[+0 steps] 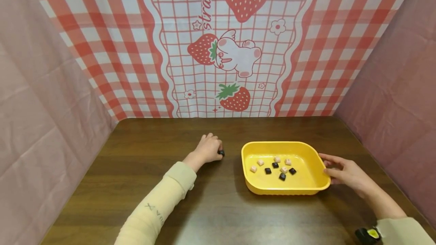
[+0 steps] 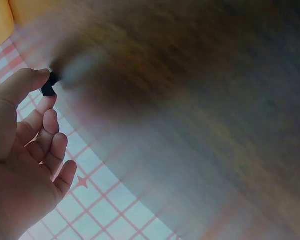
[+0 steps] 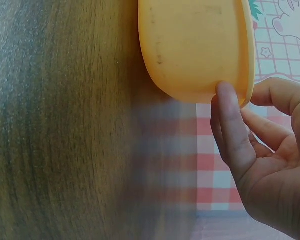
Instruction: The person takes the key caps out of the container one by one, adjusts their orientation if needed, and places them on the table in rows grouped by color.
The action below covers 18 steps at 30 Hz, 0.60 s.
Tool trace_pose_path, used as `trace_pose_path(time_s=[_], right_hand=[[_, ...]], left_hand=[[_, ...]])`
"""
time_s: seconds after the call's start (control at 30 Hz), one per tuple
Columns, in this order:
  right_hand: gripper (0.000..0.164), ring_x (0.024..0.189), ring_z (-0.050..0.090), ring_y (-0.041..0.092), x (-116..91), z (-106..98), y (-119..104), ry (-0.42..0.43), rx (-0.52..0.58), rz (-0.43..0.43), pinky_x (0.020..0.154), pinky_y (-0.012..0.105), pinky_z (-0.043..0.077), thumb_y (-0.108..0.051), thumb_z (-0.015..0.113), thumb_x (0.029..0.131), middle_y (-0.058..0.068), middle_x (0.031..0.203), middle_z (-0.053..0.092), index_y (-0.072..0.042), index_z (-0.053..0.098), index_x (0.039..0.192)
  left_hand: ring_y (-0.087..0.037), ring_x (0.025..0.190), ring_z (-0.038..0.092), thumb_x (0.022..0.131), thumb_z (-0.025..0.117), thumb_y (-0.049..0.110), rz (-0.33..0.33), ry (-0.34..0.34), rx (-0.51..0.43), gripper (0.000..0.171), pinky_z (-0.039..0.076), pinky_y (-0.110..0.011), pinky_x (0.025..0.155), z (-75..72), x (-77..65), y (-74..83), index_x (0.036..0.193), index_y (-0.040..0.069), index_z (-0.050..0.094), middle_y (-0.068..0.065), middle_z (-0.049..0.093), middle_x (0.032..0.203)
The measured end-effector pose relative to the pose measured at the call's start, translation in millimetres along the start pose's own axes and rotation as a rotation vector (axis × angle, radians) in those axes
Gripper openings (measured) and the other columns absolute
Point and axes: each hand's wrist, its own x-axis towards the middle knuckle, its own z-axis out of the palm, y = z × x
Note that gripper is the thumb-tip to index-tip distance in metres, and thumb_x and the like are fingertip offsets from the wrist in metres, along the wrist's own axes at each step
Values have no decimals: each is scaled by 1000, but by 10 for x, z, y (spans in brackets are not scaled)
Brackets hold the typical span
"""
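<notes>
My left hand (image 1: 208, 149) is close over the table, left of a yellow plastic basin (image 1: 282, 191). Between its thumb and index finger it pinches a small black keycap (image 2: 49, 85), while the other fingers curl loosely. At the basin's right end, my right hand (image 1: 347, 173) grips the rim, with fingers on either side of the wall in the right wrist view. Inside the basin lie several beige keycaps (image 1: 260, 162) and several black keycaps (image 1: 268, 171), spread over the left and middle of its floor.
The brown wooden table (image 1: 143, 162) reaches back to a red-and-white checked cloth (image 1: 119, 48) with strawberry prints. Pink cloth hangs (image 1: 44, 105) along both sides. A black device (image 1: 367, 235) is strapped at my right wrist.
</notes>
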Motion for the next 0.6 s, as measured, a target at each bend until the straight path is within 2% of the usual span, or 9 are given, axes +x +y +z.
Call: trace_pose_path(time_s=[0.17, 0.33, 0.6], right_hand=[[62, 80, 62, 6, 8, -3, 10, 9, 1, -5, 65, 33, 55, -12, 62, 89, 26, 116, 49, 12, 33, 138], [63, 81, 62, 7, 19, -2, 8, 6, 0, -5, 65, 34, 55, -13, 62, 89, 27, 117, 48, 12, 33, 138], [64, 84, 63, 8, -2, -8, -2, -7, 25, 3, 67, 35, 55, -13, 62, 89, 29, 118, 45, 12, 31, 139]], left_hand=[[-18, 88, 43, 77, 74, 35, 1, 13, 3, 21, 31, -34, 79, -34, -7, -8, 86, 20, 63, 4, 56, 89], [-19, 92, 45, 76, 75, 34, 16, 29, 1, 26, 32, -36, 82, -148, -25, 19, 93, 18, 63, 3, 58, 94], [-19, 94, 46, 76, 74, 32, 89, 88, 0, 31, 34, -38, 85, -426, -28, 252, 100, 14, 65, 1, 59, 96]])
